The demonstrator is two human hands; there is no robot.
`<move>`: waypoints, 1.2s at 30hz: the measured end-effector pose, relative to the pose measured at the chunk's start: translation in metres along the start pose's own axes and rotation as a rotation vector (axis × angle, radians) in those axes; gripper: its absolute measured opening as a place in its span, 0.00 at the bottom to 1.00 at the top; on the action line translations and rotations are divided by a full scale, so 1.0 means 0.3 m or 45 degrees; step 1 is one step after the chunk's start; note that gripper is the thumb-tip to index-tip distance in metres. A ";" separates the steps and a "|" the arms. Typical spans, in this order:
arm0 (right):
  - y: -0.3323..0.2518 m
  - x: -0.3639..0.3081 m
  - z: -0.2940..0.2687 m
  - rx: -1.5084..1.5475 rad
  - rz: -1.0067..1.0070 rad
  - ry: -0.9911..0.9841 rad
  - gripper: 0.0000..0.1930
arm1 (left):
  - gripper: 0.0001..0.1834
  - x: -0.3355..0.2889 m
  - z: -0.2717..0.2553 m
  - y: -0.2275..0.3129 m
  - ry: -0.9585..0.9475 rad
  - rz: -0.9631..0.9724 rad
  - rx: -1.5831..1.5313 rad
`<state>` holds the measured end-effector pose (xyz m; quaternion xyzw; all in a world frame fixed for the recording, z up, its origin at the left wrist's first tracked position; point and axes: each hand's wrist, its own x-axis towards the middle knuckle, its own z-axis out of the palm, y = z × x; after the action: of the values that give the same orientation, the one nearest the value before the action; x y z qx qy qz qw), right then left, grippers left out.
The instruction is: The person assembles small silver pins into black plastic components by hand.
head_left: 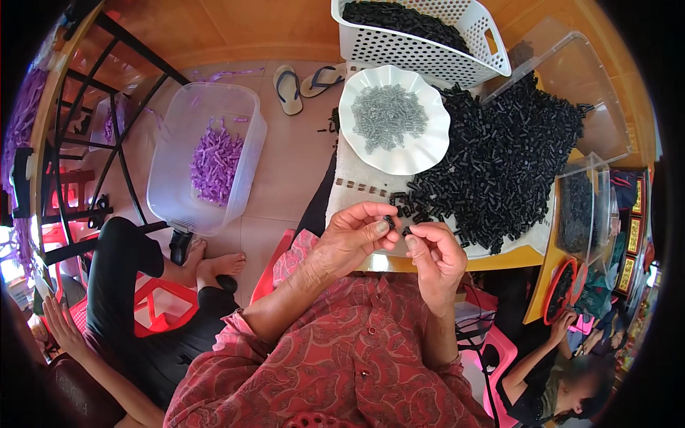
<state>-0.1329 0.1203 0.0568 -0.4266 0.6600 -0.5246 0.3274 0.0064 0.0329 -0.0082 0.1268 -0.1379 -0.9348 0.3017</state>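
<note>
Just off the table's near edge, my left hand (357, 234) pinches a small black piece (389, 221) between thumb and fingers. Close beside it, my right hand (437, 255) is closed on another small black piece (407, 232) at the fingertips. The two pieces are a short gap apart; their exact kind is too small to tell. Beyond my hands spreads a big heap of short black tube-like pieces (492, 164). Left of the heap stands a white scalloped plate (437, 143), holding many small silvery pieces (389, 118) that look like springs.
At the back stands a white perforated basket (428, 53) of black pieces. Transparent bins (603, 107) line the right. On the floor at left are a plastic tub (168, 157) with purple pieces (215, 160) and slippers (289, 89). People sit on both sides, one hand (64, 328) at left.
</note>
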 end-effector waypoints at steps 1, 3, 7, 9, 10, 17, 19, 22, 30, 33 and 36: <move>-0.005 0.000 0.006 0.003 0.000 -0.004 0.07 | 0.14 0.001 0.000 -0.002 0.002 0.000 -0.011; -0.014 0.000 0.019 0.136 0.048 -0.005 0.07 | 0.14 0.001 -0.002 -0.004 0.007 0.003 -0.021; -0.029 0.008 0.036 0.229 0.127 0.001 0.08 | 0.14 0.001 -0.002 -0.002 -0.009 0.021 -0.056; -0.018 0.011 0.033 0.248 0.105 -0.006 0.09 | 0.14 0.001 -0.003 -0.002 -0.005 0.023 -0.065; -0.017 0.011 0.032 0.248 0.105 -0.008 0.09 | 0.14 0.001 -0.006 -0.003 -0.004 0.022 -0.056; -0.029 0.017 0.037 0.208 0.080 -0.013 0.08 | 0.14 -0.002 -0.001 -0.003 0.009 0.032 -0.046; -0.031 0.019 0.039 0.194 0.058 -0.015 0.08 | 0.14 -0.003 0.002 -0.005 0.018 0.027 -0.052; -0.029 0.019 0.042 0.203 0.056 -0.037 0.08 | 0.14 -0.004 -0.006 -0.007 0.010 0.025 -0.045; -0.015 0.019 0.038 0.157 -0.030 -0.041 0.06 | 0.14 -0.004 -0.004 -0.007 0.005 0.026 -0.032; -0.021 0.020 0.043 0.152 -0.038 -0.032 0.06 | 0.13 -0.003 -0.001 -0.006 0.020 0.025 -0.029; -0.011 0.021 0.040 0.076 -0.104 -0.037 0.07 | 0.13 -0.002 0.004 -0.006 0.027 0.029 -0.022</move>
<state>-0.1243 0.1094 0.0573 -0.4506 0.6213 -0.5508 0.3279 0.0057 0.0348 -0.0076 0.1327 -0.1281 -0.9311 0.3147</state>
